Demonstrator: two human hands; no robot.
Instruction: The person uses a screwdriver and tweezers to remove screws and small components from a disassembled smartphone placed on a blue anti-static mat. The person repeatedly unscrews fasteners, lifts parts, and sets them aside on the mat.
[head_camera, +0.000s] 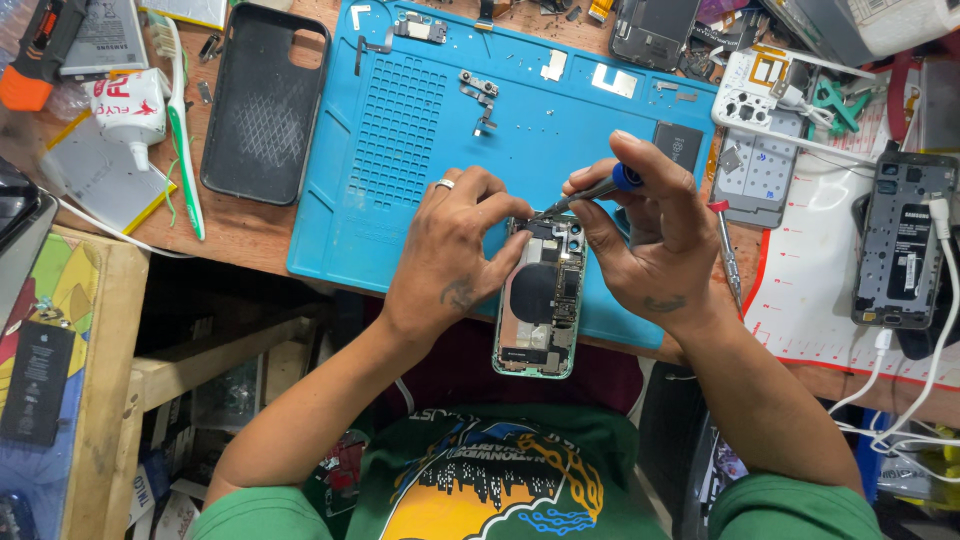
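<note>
An opened phone (540, 310) with its insides showing lies at the near edge of a blue work mat (420, 130), partly overhanging the table edge. My left hand (455, 250), a ring on one finger, presses on the phone's upper left corner. My right hand (650, 235) grips a small screwdriver (590, 192) with a blue cap. Its tip points down-left into the phone's top end, near the camera module. Small screws and metal brackets (480, 95) lie scattered on the mat above the hands.
A black phone case (262, 100) lies left of the mat, beside a green toothbrush (183, 130) and a white glue bottle (130, 105). Another screwdriver (728, 255) rests right of my right hand. A second opened phone (900, 240) with a white cable sits far right.
</note>
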